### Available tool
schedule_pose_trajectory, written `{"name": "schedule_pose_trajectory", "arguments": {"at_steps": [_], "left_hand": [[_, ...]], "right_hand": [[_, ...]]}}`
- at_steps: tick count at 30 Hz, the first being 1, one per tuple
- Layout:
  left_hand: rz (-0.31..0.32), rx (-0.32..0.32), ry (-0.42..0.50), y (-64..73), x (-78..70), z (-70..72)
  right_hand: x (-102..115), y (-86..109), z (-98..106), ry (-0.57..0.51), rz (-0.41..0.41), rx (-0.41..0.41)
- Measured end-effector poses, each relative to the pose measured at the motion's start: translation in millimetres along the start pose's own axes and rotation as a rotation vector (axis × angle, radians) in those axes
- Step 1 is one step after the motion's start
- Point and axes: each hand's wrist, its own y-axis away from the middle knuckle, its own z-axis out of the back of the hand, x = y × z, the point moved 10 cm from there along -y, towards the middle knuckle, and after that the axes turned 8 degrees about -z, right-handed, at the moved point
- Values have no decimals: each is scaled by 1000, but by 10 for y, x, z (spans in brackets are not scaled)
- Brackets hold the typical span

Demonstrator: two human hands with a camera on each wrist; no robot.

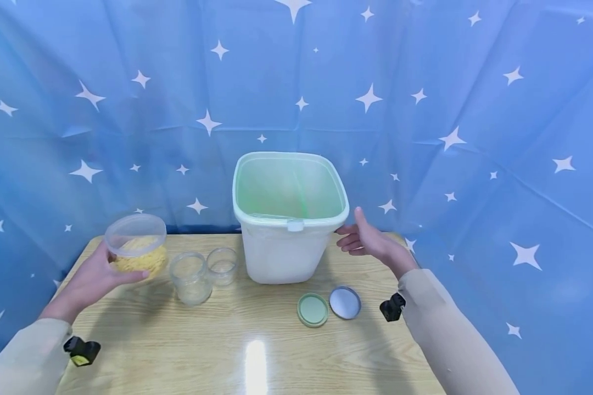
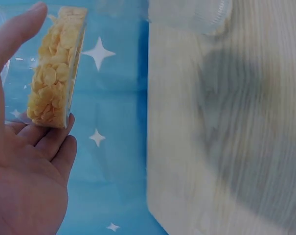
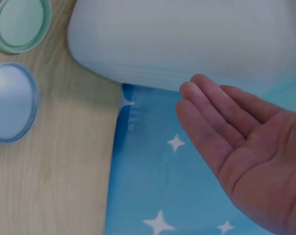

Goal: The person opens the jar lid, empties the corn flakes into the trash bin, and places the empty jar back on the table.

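On the left, my left hand (image 1: 95,278) grips a clear round container of yellow flakes (image 1: 145,258), held up off the table with its wide rim uppermost. In the left wrist view, thumb and fingers lie around the container's wall, and the flakes (image 2: 55,73) fill its lower part. My right hand (image 1: 363,240) is beside the right wall of a large white bin (image 1: 286,255), its fingers extended and holding nothing. Whether the fingertips touch the bin cannot be told. The bin stands upright with its top uncovered, showing a pale green inside.
Two clear glass jars, a larger one (image 1: 190,280) and a smaller one (image 1: 222,267), stand uncovered left of the bin. A green lid (image 1: 313,310) and a silvery lid (image 1: 345,303) lie in front of it. Behind the wooden table (image 1: 188,351) hangs a blue starred curtain (image 1: 326,71).
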Motion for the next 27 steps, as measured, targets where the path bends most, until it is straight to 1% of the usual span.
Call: {"name": "schedule_pose_trajectory", "arguments": {"at_steps": [4, 6, 10, 12, 15, 18, 21, 24, 27], "left_hand": [[-29, 10, -13, -9, -137, -33], [-44, 14, -12, -8, -208, -54], [-99, 20, 7, -14, -388, -94], [-141, 22, 22, -21, -495, -135], [-197, 30, 31, -45, -626, -229], [-239, 49, 42, -65, -716, -335], [-262, 76, 46, -72, -800, -425], [-290, 99, 55, -73, -899, -503], [-295, 115, 65, -58, -964, -573]], "right_hand": [[-216, -17, -18, 15, -47, 1], [-335, -36, -63, 45, -76, 8], [-540, -74, -188, 125, -124, 15], [-598, -84, -262, 158, -126, 24], [-647, -91, -354, 192, -112, 32], [-658, -101, -436, 211, -99, 28], [-656, -109, -523, 228, -89, 36], [-655, -114, -607, 219, -74, 60], [-644, -123, -693, 223, -54, 87]]}}
